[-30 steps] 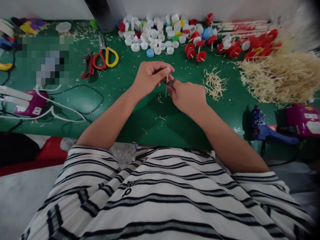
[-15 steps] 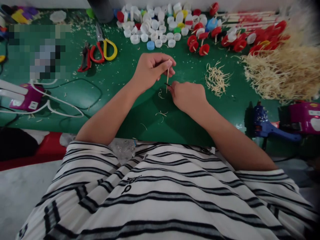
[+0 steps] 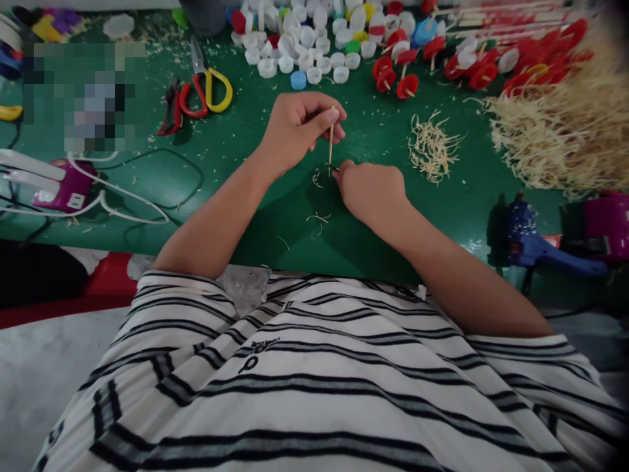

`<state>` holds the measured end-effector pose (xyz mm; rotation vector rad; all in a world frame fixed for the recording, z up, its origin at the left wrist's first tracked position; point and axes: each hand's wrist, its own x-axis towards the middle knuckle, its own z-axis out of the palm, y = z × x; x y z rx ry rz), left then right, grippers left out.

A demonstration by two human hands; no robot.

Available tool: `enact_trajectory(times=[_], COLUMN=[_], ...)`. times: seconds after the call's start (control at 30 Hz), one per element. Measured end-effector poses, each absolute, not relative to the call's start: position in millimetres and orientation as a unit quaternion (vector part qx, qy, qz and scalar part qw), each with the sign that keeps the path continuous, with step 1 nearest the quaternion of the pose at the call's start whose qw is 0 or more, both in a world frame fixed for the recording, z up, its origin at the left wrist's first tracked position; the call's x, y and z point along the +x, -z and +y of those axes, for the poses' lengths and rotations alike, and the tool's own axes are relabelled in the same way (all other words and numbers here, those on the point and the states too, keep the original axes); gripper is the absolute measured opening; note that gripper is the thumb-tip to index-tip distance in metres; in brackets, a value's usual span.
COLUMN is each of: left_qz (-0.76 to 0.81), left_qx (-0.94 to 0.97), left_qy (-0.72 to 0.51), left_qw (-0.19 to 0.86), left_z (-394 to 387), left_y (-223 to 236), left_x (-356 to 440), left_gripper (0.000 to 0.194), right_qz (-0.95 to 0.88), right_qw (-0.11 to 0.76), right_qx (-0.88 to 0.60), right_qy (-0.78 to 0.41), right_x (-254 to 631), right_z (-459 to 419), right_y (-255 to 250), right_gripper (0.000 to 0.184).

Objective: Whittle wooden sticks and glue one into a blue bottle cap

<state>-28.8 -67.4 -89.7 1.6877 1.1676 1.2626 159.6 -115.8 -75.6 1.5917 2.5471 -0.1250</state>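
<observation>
Between the thumb and fingers of my left hand, a thin wooden stick is pinched, standing nearly upright with its lower end towards me. My right hand is closed just below and to the right. From its fingertips pokes a small dark blade, which meets the stick near its lower end. Most of the blade's tool is hidden inside my fist. Thin curled wood shavings lie on the green tabletop under my hands.
Scissors and red-handled pliers lie left. Bottle caps and red caps on sticks spread along the back. A small shavings heap and a larger pile sit right, near a blue glue gun.
My right hand with the blade has slid a little down the stick towards its lower end. My left hand keeps its pinch. The whole view has shifted slightly.
</observation>
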Motion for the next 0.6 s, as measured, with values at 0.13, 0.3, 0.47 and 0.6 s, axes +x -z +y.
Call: enact_trajectory(times=[0.13,0.3,0.47,0.6], left_qz=[0.448,0.453,0.471,0.457], left_qx=[0.66,0.656,0.632,0.634], left_qy=[-0.482,-0.477,-0.484,-0.488], left_qw=[0.364,0.369,0.38,0.388], left_z=[-65.8,-66.4,-68.9,-67.8], left_y=[92.1,90.5,87.9,88.5], left_x=[-30.2,-27.9,-26.7,-27.9], left_gripper=[0.03,0.026,0.019,0.015], right_qz=[0.844,0.844,0.846,0.85], right_qw=[0.074,0.09,0.118,0.104], right_qx=[0.529,0.527,0.519,0.515], right_qy=[0.045,0.049,0.04,0.034], right_x=[158.8,157.1,155.9,160.2], right_z=[-115.7,-117.6,-119.6,-117.8], right_y=[73.1,70.5,69.6,70.4], right_gripper=[0.054,0.052,0.051,0.053])
